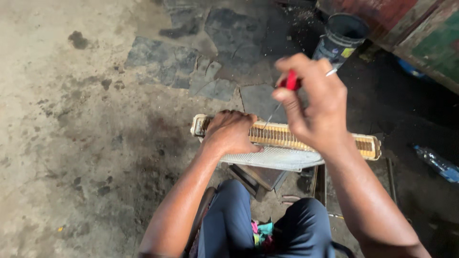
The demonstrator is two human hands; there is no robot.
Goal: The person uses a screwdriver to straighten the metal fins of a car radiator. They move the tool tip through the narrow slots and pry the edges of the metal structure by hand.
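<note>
A long radiator core [282, 143] with cream end caps and brass-coloured fins stands on edge in front of my knees. My left hand [230, 132] presses down on its top near the left end. Above the middle of the core, my right hand [313, 102] grips a red-handled tool [290, 80]. The tool's thin metal tip [270, 117] points down at the fins.
A dark can [341, 37] stands at the back right near a painted wooden panel [430, 33]. A plastic bottle [437, 164] lies on the ground at the right. A small block [258, 176] sits under the core. The stained concrete floor [71, 119] spreads left.
</note>
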